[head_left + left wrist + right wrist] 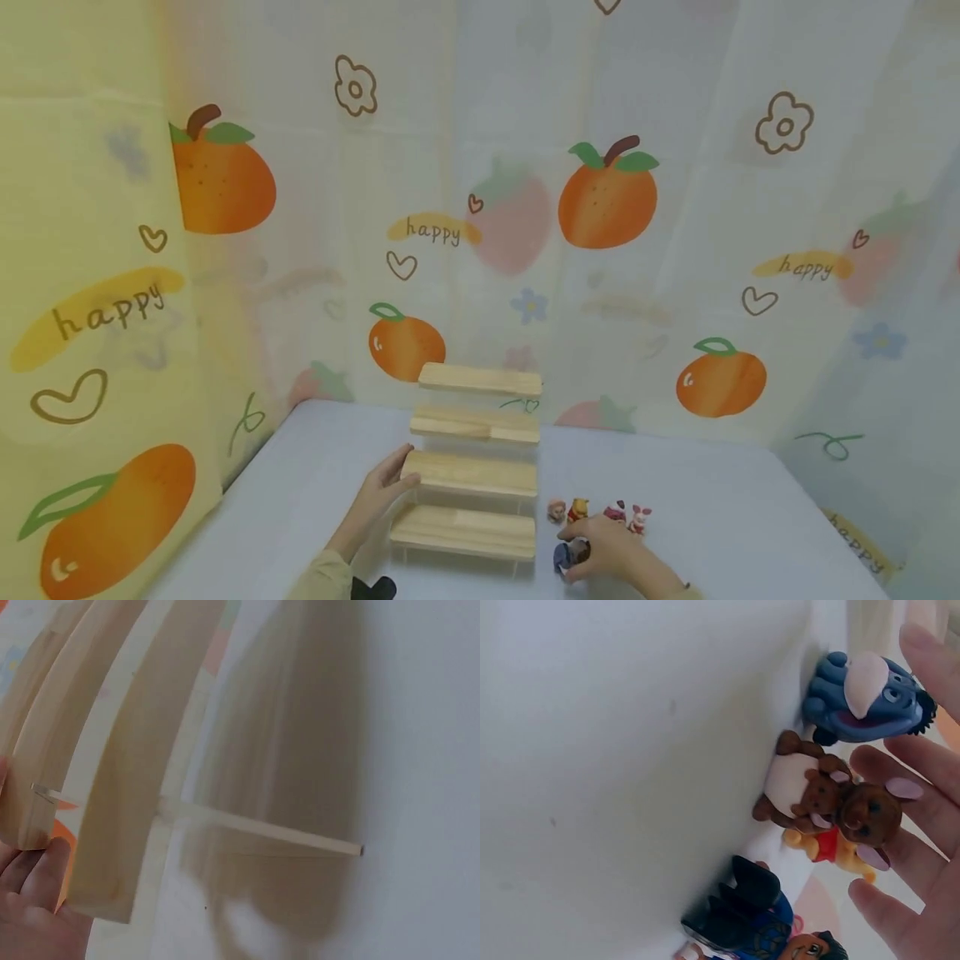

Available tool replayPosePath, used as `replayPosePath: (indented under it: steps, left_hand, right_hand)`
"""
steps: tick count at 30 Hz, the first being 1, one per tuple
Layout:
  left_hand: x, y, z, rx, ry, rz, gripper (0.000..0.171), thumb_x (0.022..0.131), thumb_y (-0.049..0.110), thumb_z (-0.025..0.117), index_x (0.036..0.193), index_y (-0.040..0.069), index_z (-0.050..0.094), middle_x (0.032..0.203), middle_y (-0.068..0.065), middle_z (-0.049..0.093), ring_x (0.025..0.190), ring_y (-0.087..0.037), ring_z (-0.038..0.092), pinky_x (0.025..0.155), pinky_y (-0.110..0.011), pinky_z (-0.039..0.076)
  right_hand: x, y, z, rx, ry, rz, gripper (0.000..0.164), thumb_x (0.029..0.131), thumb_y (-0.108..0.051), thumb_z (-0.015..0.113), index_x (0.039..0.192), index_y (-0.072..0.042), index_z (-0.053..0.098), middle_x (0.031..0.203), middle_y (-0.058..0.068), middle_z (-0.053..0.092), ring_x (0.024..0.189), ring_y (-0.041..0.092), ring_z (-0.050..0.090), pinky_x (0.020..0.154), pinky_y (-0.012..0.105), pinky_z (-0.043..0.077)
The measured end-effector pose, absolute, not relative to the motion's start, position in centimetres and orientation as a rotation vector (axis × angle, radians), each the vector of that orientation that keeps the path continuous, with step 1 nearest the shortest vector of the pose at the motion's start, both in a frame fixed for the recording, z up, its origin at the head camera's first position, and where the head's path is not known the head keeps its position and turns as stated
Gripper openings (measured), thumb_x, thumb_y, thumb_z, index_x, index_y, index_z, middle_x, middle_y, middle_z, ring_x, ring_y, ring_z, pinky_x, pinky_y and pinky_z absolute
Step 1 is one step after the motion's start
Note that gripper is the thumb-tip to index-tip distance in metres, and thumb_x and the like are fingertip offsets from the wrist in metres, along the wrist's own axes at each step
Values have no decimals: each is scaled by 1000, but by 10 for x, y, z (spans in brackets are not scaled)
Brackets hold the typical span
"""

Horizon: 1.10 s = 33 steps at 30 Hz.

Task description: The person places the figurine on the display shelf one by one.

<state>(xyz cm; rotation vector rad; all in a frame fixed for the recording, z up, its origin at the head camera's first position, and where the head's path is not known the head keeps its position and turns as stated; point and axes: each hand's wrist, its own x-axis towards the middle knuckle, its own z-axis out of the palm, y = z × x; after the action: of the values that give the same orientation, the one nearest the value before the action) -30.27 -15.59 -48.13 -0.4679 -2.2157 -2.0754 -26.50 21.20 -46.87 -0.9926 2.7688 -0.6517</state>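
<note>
A wooden four-tier display shelf (468, 475) with clear side supports stands on the white table. My left hand (378, 500) grips its left side at the second board from the bottom, thumb on top. The left wrist view shows the fingers (46, 874) against the board ends. My right hand (611, 546) is right of the shelf, reaching around a blue donkey figurine (870, 697). Its fingers are spread, the thumb apart from the donkey. Beside the donkey is a brown kangaroo figurine (870, 814), with a yellow bear figurine (829, 846) behind it.
Beyond the right hand stand several small figurines, including a pink piglet (640, 519). The right wrist view shows a figurine with black boots (754, 919). A black object (373, 588) lies by the left sleeve. Fruit-printed curtains (480, 275) enclose the white table (720, 508).
</note>
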Motion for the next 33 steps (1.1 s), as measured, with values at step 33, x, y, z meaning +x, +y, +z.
replayPosePath:
  steps: [33]
  left_hand:
    - [-304, -155, -504, -461, -2084, -2195, 56, 89, 7, 53, 136, -7, 26, 142, -20, 23, 129, -30, 20, 99, -27, 23]
  right_hand:
    - [-269, 215, -488, -1013, 2657, -1353, 24, 73, -18, 75, 89, -3, 66, 85, 1, 63, 78, 10, 59, 64, 30, 52]
